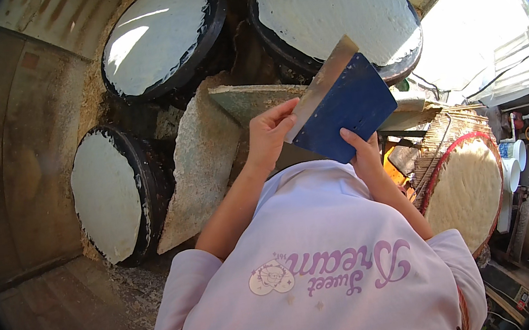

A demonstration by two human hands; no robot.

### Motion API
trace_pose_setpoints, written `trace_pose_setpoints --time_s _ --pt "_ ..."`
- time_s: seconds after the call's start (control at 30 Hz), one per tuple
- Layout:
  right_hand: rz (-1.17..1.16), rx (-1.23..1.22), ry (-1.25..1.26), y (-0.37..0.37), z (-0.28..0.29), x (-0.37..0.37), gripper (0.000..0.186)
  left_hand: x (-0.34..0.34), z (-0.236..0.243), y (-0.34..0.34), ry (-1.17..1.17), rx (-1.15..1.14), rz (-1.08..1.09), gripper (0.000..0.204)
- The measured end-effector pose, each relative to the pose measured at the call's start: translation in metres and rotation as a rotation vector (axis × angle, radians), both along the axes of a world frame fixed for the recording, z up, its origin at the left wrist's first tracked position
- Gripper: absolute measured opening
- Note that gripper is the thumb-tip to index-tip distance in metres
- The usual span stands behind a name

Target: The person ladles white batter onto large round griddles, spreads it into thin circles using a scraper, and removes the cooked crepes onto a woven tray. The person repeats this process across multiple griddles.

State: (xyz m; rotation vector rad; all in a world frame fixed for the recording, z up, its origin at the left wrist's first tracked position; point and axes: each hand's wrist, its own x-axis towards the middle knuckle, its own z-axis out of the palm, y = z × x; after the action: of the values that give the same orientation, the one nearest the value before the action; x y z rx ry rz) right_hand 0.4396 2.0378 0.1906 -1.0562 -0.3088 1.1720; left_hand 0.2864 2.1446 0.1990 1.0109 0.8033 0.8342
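In front of my chest I hold a wide scraper [342, 106] with a dark blue, flat body and a pale, worn straight blade along its upper left edge. My left hand [272, 134] pinches the lower end of that blade between thumb and fingers. My right hand [361, 150] grips the near edge of the blue part, thumb on top and its other fingers mostly hidden beneath. Beyond the scraper, a large round dark-rimmed vessel [337, 8] shows a smooth white surface. A rough, whitish-crusted board [201, 163] stands to the left of my left forearm.
Two more dark-rimmed vessels with white surfaces stand at the far left [158, 39] and left [106, 196]. On my right is a round, red-rimmed pale panel [465, 195] beside bundled straw-like sticks [444, 134]. White buckets [510, 166] stand farther right. A board wall [22, 150] closes the left side.
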Motion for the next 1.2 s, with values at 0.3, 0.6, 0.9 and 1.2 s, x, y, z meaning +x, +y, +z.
trace_pose_setpoints --time_s 0.3,0.6,0.9,1.2 --pt "0.023 0.039 -0.32 -0.005 0.0 0.0 0.027 -0.003 -0.005 0.001 0.08 0.015 0.029 0.016" --pt "0.028 0.069 -0.372 -0.008 0.008 -0.005 0.027 -0.007 0.002 0.007 0.13 0.004 -0.001 0.01" --pt "0.039 0.041 -0.401 -0.008 0.016 -0.009 0.026 -0.011 -0.005 0.01 0.141 0.044 -0.025 0.008" --pt "-0.013 0.049 -0.944 -0.01 0.02 -0.012 0.02 -0.005 0.001 0.008 0.443 0.831 0.105 0.009"
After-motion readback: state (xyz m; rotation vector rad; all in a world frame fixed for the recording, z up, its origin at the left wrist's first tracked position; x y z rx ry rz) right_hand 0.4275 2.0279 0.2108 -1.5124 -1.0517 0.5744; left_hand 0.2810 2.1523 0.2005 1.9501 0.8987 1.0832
